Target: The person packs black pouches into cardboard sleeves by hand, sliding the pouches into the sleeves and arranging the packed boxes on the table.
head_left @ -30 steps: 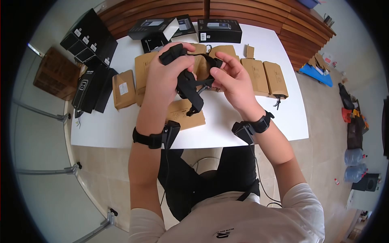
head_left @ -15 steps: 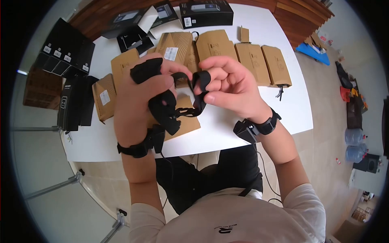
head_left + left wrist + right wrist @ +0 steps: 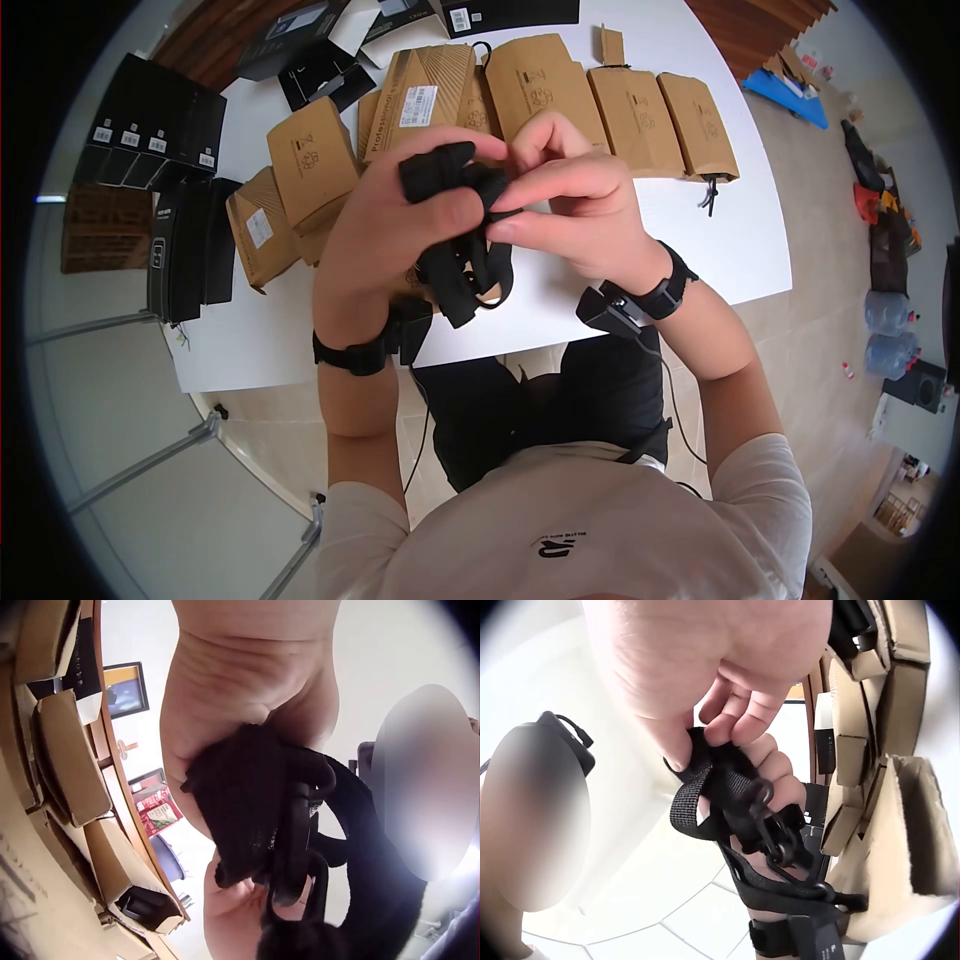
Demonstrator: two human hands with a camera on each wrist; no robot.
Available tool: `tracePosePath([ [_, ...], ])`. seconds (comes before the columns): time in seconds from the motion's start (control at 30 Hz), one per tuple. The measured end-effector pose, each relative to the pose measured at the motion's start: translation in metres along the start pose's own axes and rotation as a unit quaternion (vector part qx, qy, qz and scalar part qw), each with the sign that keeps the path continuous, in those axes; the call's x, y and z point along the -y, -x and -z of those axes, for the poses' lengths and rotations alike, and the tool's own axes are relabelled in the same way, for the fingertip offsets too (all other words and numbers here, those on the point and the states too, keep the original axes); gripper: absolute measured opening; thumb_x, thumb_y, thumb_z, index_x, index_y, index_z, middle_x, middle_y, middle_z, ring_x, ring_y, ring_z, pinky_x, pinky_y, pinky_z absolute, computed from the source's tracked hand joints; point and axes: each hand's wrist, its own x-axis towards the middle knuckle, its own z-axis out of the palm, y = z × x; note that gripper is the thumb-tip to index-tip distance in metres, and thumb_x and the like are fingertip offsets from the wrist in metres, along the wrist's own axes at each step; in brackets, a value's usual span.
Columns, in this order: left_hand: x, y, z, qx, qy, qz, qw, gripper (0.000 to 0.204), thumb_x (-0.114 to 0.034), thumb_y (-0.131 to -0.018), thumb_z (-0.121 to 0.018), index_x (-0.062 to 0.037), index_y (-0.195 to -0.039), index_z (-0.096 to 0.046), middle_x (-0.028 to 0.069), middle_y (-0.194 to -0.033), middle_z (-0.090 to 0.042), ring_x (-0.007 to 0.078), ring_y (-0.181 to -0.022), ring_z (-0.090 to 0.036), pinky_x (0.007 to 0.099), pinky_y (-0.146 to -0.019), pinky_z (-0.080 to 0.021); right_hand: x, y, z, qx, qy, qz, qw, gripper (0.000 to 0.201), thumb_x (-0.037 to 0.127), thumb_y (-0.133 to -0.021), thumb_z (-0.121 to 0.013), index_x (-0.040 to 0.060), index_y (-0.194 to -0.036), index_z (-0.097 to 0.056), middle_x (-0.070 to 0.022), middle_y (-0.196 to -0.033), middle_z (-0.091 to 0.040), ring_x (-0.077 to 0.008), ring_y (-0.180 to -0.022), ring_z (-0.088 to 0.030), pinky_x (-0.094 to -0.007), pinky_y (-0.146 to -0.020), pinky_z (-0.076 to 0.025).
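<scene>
A bundle of black webbing strap (image 3: pixel 455 285) hangs between both hands above the table. My left hand (image 3: pixel 370 225) holds the folded part of it, thumb across the top. From the right, my right hand (image 3: pixel 590 205) pinches the strap between thumb and fingers, close beside the left thumb. In the right wrist view, a dark clip (image 3: pixel 780 851) dangles from the webbing (image 3: pixel 690 806), with a strap loop below it. Thick black fabric (image 3: pixel 240 802) fills the left palm in the left wrist view, hiding most of those fingers.
Several brown cardboard boxes (image 3: pixel 640 125) lie across the white table (image 3: pixel 735 235). Black boxes (image 3: pixel 150 125) are stacked at the left, and more black boxes (image 3: pixel 305 40) stand at the back. An open carton (image 3: pixel 900 847) shows beside the strap in the right wrist view.
My right hand has come in against my left, its fingers now pinching the strap. The strap, earlier spread between the hands, is gathered more tightly. The head view has shifted over the table.
</scene>
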Motion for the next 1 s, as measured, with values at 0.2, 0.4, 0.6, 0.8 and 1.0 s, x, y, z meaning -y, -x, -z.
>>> tracePosePath([
  [0.2, 0.002, -0.002, -0.006, 0.054, -0.063, 0.044, 0.996, 0.040, -0.010, -0.068, -0.080, -0.0040, -0.104, -0.062, -0.0008, -0.088, -0.061, 0.0076, -0.079, -0.057, 0.0226, -0.070, -0.046, -0.001, 0.005, 0.001, -0.014, 0.144, -0.008, 0.989, 0.023, 0.004, -0.075, -0.080, 0.0081, -0.097, -0.076, -0.0029, -0.095, -0.051, -0.0137, -0.088, -0.051, -0.0247, -0.076, -0.044],
  [0.4, 0.009, 0.007, -0.009, -0.101, 0.023, -0.048, 0.994, 0.032, -0.003, -0.072, -0.073, -0.0034, -0.101, -0.060, 0.0035, -0.087, -0.062, 0.0113, -0.082, -0.059, 0.0275, -0.077, -0.049, -0.006, 0.002, -0.006, -0.023, -0.041, -0.026, 0.999, 0.053, 0.003, -0.086, -0.068, 0.0043, -0.135, -0.050, -0.0080, -0.119, -0.053, -0.0155, -0.103, -0.054, -0.0257, -0.085, -0.046],
  [0.6, 0.021, -0.007, -0.003, 0.042, 0.004, -0.364, 0.931, 0.028, -0.001, -0.080, -0.063, -0.0003, -0.106, -0.053, 0.0199, -0.099, -0.065, 0.0289, -0.105, -0.059, 0.0430, -0.097, -0.045, -0.004, 0.012, -0.023, 0.039, -0.169, -0.094, 0.980, 0.078, 0.008, -0.090, -0.066, 0.0061, -0.152, -0.020, -0.0093, -0.139, -0.043, -0.0174, -0.127, -0.044, -0.0309, -0.097, -0.041],
  [0.8, 0.021, -0.012, -0.005, 0.002, -0.167, -0.350, 0.922, 0.029, -0.002, -0.080, -0.061, -0.0013, -0.108, -0.053, 0.0237, -0.123, -0.062, 0.0350, -0.128, -0.048, 0.0476, -0.112, -0.031, 0.001, 0.013, -0.030, 0.005, -0.179, -0.166, 0.970, 0.069, 0.008, -0.091, -0.068, 0.0047, -0.148, -0.028, -0.0051, -0.124, -0.054, -0.0091, -0.111, -0.052, -0.0238, -0.089, -0.045],
  [1.0, 0.023, -0.009, 0.002, 0.027, -0.127, -0.228, 0.965, 0.047, -0.004, -0.080, -0.065, -0.0021, -0.125, -0.052, 0.0182, -0.136, -0.054, 0.0223, -0.124, -0.049, 0.0371, -0.105, -0.040, 0.002, 0.006, -0.021, -0.015, -0.183, -0.222, 0.958, 0.031, 0.016, -0.092, -0.067, 0.0020, -0.118, -0.061, 0.0003, -0.092, -0.065, -0.0043, -0.083, -0.060, -0.0203, -0.072, -0.049],
])
